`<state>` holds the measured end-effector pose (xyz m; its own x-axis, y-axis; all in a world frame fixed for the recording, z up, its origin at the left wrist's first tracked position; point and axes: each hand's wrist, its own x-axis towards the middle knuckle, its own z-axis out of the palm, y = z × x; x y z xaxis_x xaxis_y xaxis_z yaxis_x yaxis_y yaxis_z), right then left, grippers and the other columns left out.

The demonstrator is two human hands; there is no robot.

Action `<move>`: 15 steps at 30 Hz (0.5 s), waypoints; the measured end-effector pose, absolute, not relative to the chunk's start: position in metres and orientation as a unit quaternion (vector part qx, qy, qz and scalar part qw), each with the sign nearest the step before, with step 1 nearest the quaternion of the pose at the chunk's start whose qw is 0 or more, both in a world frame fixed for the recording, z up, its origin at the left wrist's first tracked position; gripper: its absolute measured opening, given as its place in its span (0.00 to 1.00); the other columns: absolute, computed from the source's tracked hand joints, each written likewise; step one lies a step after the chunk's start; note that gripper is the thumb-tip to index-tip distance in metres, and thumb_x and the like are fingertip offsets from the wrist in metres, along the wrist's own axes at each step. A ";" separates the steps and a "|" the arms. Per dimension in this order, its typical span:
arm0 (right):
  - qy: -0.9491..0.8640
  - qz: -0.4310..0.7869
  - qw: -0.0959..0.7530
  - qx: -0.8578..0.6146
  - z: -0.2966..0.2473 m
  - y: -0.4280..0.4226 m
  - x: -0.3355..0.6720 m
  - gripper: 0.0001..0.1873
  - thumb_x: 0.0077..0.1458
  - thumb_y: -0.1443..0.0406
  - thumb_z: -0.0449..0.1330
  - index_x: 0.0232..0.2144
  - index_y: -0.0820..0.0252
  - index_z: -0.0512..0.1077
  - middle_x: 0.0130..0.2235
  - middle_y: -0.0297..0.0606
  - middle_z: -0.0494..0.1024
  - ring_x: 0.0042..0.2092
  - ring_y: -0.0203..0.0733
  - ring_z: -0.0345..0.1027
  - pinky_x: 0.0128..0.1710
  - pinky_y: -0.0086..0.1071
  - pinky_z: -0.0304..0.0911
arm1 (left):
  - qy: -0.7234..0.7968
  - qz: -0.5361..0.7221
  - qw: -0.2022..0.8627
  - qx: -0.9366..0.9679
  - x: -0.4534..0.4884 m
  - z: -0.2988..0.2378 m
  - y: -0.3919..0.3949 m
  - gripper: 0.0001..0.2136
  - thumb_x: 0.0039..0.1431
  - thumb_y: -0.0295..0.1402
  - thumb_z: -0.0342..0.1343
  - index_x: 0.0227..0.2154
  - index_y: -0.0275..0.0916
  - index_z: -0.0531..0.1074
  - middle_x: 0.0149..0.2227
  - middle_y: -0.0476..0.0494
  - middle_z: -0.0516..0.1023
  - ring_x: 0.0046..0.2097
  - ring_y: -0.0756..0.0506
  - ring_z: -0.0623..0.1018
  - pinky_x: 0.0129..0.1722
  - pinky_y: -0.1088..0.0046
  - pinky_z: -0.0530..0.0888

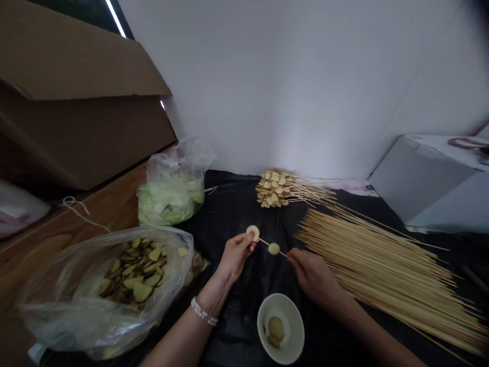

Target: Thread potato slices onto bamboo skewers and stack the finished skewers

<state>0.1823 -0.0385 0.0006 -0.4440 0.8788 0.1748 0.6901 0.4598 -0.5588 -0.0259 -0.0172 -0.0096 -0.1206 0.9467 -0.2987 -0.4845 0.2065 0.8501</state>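
Between the fingertips of my left hand (237, 253) is a round pale potato slice (252, 233), at the tip of a thin wooden skewer (282, 253). My right hand (311, 275) is closed around the skewer further down. Threaded on the stick between my hands is a second potato slice (273, 248). Just below them stands a white bowl (299, 339) with a few potato slices (275, 329) at its bottom. To the left of my left hand, an open clear plastic bag (49, 311) holds many cut potato slices (142, 278).
A large spread of bare skewers (385, 270) lies on the right. Filled potato skewers (273, 188) are stacked near the wall. A bag of pale green vegetables (171, 201) stands at the back left. Cardboard box (84, 117) left, white box (439, 178) right; black sheeting (229, 204) underneath.
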 end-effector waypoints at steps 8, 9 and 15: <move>-0.825 0.172 0.239 -0.481 0.001 -0.040 0.179 0.14 0.61 0.66 0.43 0.27 0.58 0.64 0.28 0.38 0.72 0.30 0.38 0.66 0.32 0.30 0.55 | 0.476 0.572 0.624 0.238 -0.025 -0.010 -0.018 0.14 0.36 0.38 0.69 0.24 0.32 0.79 0.27 0.42 0.78 0.26 0.55 0.70 0.28 0.82 0.67; -0.824 0.175 0.244 -0.480 0.001 -0.040 0.178 0.14 0.61 0.66 0.43 0.27 0.58 0.64 0.27 0.38 0.72 0.30 0.38 0.66 0.32 0.30 0.55 | 0.475 0.573 0.624 0.239 -0.025 -0.010 -0.018 0.14 0.36 0.37 0.69 0.24 0.32 0.79 0.27 0.42 0.77 0.26 0.56 0.70 0.28 0.82 0.67; -0.818 0.216 0.238 -0.477 -0.002 -0.038 0.179 0.13 0.61 0.66 0.44 0.27 0.58 0.64 0.26 0.35 0.72 0.28 0.37 0.66 0.29 0.29 0.54 | 0.471 0.569 0.623 0.258 -0.026 -0.012 -0.018 0.13 0.39 0.38 0.68 0.24 0.31 0.78 0.26 0.43 0.76 0.26 0.56 0.69 0.28 0.83 0.66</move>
